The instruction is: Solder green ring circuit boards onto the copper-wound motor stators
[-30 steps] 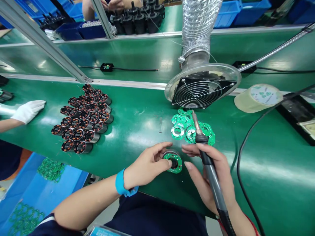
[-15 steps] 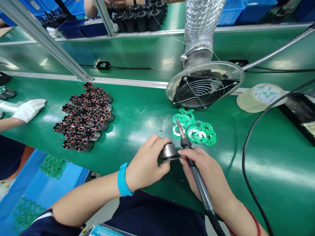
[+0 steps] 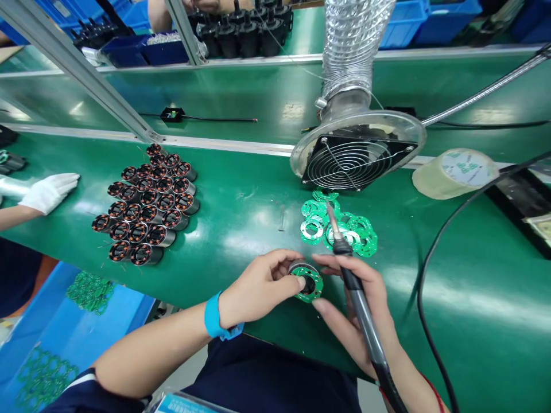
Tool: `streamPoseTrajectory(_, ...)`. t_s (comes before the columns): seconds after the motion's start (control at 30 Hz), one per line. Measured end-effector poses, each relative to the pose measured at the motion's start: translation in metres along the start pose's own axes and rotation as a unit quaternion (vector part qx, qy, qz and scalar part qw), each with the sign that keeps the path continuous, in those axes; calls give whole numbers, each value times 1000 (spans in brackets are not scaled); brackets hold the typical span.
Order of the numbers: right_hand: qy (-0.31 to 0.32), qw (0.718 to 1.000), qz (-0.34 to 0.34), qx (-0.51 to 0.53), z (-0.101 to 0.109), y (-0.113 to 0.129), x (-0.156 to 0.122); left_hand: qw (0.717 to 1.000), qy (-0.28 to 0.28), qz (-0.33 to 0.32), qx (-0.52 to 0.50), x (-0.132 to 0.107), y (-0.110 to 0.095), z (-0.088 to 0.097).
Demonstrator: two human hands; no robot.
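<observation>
My left hand (image 3: 262, 287) is closed on a motor stator (image 3: 297, 266), a short metal cylinder with a green ring-shaped circuit board (image 3: 317, 282) on the end facing me. The thumb presses at the board's open middle. My right hand (image 3: 365, 304) holds a soldering iron (image 3: 360, 310) between thumb side and fingers, its tip pointing up and away over a loose pile of green ring boards (image 3: 364, 234). The right fingertips are beside the stator's right edge; whether they touch it I cannot tell.
Several stators (image 3: 148, 215) stand grouped at the left, near a co-worker's gloved hand (image 3: 49, 193). A fume extractor fan (image 3: 355, 160) hangs behind the boards. A tape roll (image 3: 454, 172) and the iron's black cable (image 3: 424, 298) lie right. A blue bin (image 3: 129, 304) holds more boards.
The stator has been turned so its green board now faces me. My right hand has opened its fingers somewhat, and the soldering iron has shifted right.
</observation>
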State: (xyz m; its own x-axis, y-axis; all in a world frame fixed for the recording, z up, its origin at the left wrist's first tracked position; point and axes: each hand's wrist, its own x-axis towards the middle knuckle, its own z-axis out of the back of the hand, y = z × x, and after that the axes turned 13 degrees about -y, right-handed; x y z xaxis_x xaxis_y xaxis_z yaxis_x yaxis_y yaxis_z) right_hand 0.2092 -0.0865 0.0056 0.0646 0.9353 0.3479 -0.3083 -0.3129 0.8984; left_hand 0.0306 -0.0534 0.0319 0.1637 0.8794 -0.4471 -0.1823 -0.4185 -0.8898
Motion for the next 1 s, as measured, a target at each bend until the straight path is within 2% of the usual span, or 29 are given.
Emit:
streamPoseTrajectory(0.07,64,998,16,19,0,1,-2,998,40,27,-48,1,-1,0)
streamPoseTrajectory(0.1,76,997,21,25,-2,2,-3,995,47,41,-72,1,-1,0)
streamPoseTrajectory(0.13,70,997,26,27,-4,2,-4,992,47,58,-99,0,0,-1)
streamPoseTrajectory(0.27,-29,997,64,-5,-13,-1,-4,969,48,115,-214,-5,5,-6)
streamPoseTrajectory(0.37,-34,996,75,-32,-11,-1,-1,961,52,109,-248,-6,8,-7)
streamPoseTrajectory(0.5,-31,996,74,-31,1,2,6,971,64,88,-212,-4,9,-2)
streamPoseTrajectory(0.6,-35,988,127,-85,5,2,12,987,64,59,-137,-5,7,2)
streamPoseTrajectory(0.7,-15,969,188,-160,4,3,16,999,0,-49,8,-9,6,0)
streamPoseTrajectory(0.77,-6,974,144,-173,2,4,15,981,-57,-144,116,-12,4,-2)
streamPoseTrajectory(0.83,-9,991,39,-128,1,5,13,965,-78,-184,168,-14,2,-2)
streamPoseTrajectory(0.9,-13,998,-61,-27,1,4,12,977,-54,-145,144,-14,1,-1)
streamPoseTrajectory(1.0,14,979,-148,143,4,1,13,998,12,-44,48,-12,1,2)
